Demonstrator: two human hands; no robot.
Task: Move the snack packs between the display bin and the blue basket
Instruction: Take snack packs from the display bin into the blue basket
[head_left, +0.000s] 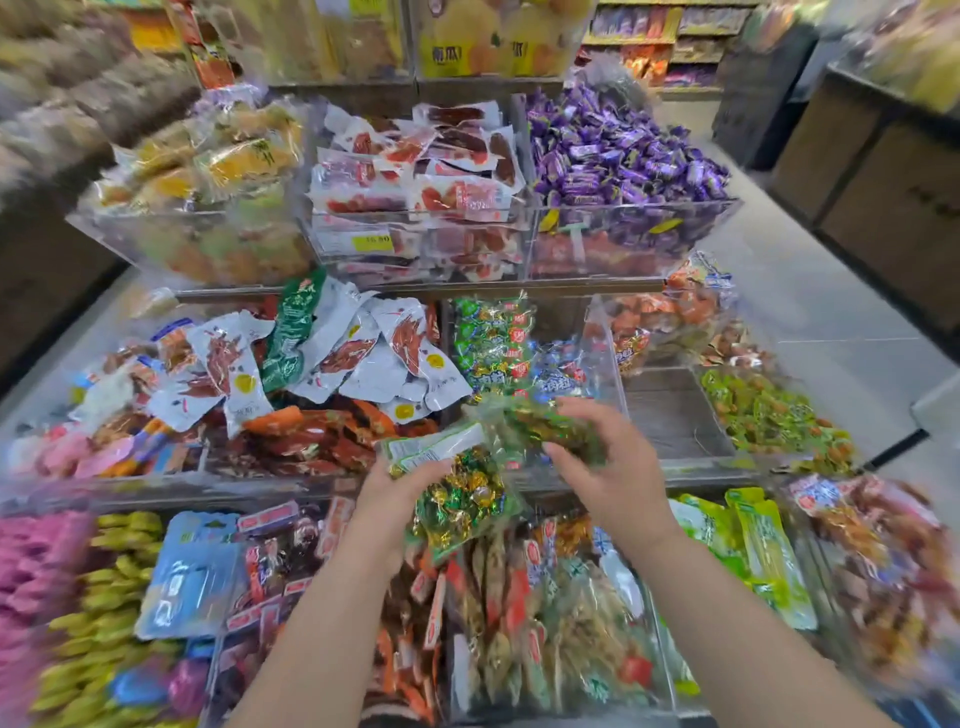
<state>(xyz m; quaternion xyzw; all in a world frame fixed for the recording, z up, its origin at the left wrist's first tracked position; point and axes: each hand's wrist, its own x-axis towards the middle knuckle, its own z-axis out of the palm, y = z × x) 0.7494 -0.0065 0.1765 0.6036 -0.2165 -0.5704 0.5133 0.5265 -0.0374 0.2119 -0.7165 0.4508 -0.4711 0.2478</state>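
Observation:
My left hand (395, 493) grips a clear bag of green and gold wrapped candies (457, 493) by its upper left corner. My right hand (608, 462) curls its fingers round a second, blurred green snack pack (540, 426) just to the right and slightly above. Both packs hang over the front edge of a clear display bin (602, 332) that holds green, red and blue candy bags (493, 343). No blue basket shows in the head view.
Tiered clear bins surround the hands: white packs with red meat (363, 353) to the left, purple candies (618, 150) above, green packs (769, 410) to the right, a bare wooden bin floor (670, 410) beside them. An aisle floor (810, 291) runs along the right.

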